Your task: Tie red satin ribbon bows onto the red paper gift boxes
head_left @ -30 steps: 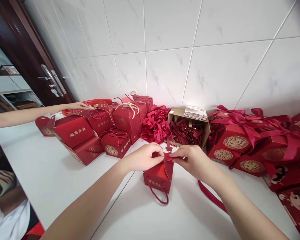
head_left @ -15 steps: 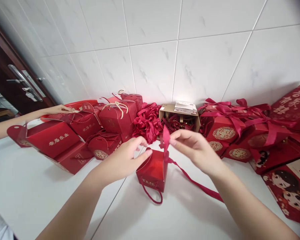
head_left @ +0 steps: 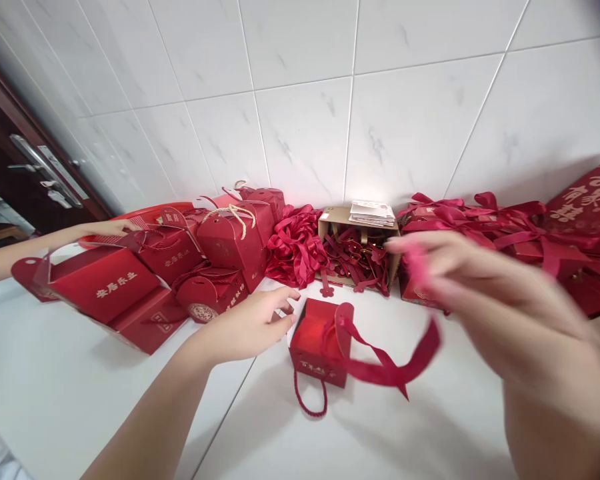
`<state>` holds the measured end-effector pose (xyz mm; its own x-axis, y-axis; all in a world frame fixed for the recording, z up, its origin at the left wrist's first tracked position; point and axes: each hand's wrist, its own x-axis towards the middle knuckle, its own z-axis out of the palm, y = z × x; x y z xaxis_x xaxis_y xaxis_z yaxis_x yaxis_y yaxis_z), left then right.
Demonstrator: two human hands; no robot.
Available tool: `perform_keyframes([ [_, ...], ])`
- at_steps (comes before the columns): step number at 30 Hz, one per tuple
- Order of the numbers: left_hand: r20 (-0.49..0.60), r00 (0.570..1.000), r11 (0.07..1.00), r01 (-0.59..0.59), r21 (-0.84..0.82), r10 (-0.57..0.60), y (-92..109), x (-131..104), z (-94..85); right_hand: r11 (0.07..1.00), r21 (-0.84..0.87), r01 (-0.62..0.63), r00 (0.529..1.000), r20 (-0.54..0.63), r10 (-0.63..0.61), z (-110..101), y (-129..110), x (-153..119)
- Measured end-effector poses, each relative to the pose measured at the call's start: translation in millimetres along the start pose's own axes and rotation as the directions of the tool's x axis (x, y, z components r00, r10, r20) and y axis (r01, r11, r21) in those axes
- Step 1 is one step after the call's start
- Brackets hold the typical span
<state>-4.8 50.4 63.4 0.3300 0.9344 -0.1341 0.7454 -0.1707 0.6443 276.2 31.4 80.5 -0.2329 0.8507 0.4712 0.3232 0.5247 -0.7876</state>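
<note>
A small red gift box (head_left: 320, 340) stands on the white table in front of me, its top flaps parted and a dark red cord handle (head_left: 310, 407) hanging at the front. A red ribbon (head_left: 390, 373) passes through the right flap and curves up to the right. Blurred by motion, my right hand (head_left: 460, 287) pinches the ribbon's end, raised to the right of the box. My left hand (head_left: 257, 327) is open beside the box's left edge, fingers apart and curved; whether the fingertips touch it I cannot tell.
Several red boxes (head_left: 110, 287) stand at left, where another person's hand (head_left: 120, 229) reaches into a red container. Behind lie piled red ribbons (head_left: 295, 247) and a cardboard box (head_left: 333, 217) of tags, with white cards (head_left: 373, 212) on top. Ribbon-tied boxes (head_left: 510, 230) fill the right side.
My right hand has swung right with the ribbon's end, drawing the ribbon up off the table. The gift box has shifted slightly right, and my left hand has come off its flap.
</note>
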Motion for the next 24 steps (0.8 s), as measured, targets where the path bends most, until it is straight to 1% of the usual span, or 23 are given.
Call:
perform_keyframes([
  [1, 0.027, 1.000, 1.000, -0.007, -0.018, 0.008, 0.4, -0.1, 0.8, 1.000, 0.017, 0.018, 0.995, 0.094, -0.019, 11.4, 2.1, 5.1],
  [2, 0.049, 0.999, 0.999, -0.008, -0.031, 0.009, 1.5, -0.1, 1.8, 1.000, -0.009, 0.015, 0.977, 0.213, -0.013, 22.4, 6.1, 10.6],
  [3, 0.064, 0.998, 0.999, -0.002, -0.042, 0.005, 3.2, -0.2, 3.0, 0.998, -0.056, 0.020, 0.949, 0.316, -0.001, 32.6, 11.7, 16.1],
  [5, 0.085, 0.996, 0.998, 0.004, -0.059, 0.001, 7.6, -0.4, 5.2, 0.987, -0.155, 0.046, 0.900, 0.435, 0.026, 49.2, 25.4, 25.3],
  [6, 0.091, 0.996, 0.997, -0.003, -0.071, 0.010, 9.7, -0.3, 6.2, 0.981, -0.186, 0.061, 0.884, 0.466, 0.034, 55.1, 32.1, 28.5],
  [8, 0.095, 0.995, 0.995, -0.032, -0.097, 0.041, 12.8, 0.0, 7.6, 0.975, -0.209, 0.079, 0.867, 0.498, 0.037, 62.5, 42.5, 31.8],
  [10, 0.086, 0.994, 0.992, -0.055, -0.109, 0.065, 14.0, 0.6, 8.6, 0.975, -0.207, 0.077, 0.859, 0.511, 0.041, 65.3, 47.4, 32.2],
  [14, 0.063, 0.996, 0.993, -0.064, -0.101, 0.070, 15.3, 0.5, 10.8, 0.979, -0.195, 0.061, 0.843, 0.535, 0.054, 65.7, 45.0, 30.0],
  [18, 0.085, 0.994, 0.992, -0.057, -0.116, 0.067, 20.2, -3.4, 13.1, 0.982, -0.177, 0.060, 0.835, 0.547, 0.048, 66.6, 42.2, 28.1],
  [21, 0.094, 0.995, 0.994, -0.029, -0.106, 0.039, 23.2, -5.9, 14.0, 0.988, -0.147, 0.050, 0.837, 0.546, 0.039, 69.2, 43.4, 27.6],
  [24, 0.066, 0.998, 0.999, 0.028, -0.039, -0.025, 22.4, -3.8, 14.6, 0.989, -0.141, 0.051, 0.838, 0.545, 0.035, 73.9, 44.5, 27.8],
])
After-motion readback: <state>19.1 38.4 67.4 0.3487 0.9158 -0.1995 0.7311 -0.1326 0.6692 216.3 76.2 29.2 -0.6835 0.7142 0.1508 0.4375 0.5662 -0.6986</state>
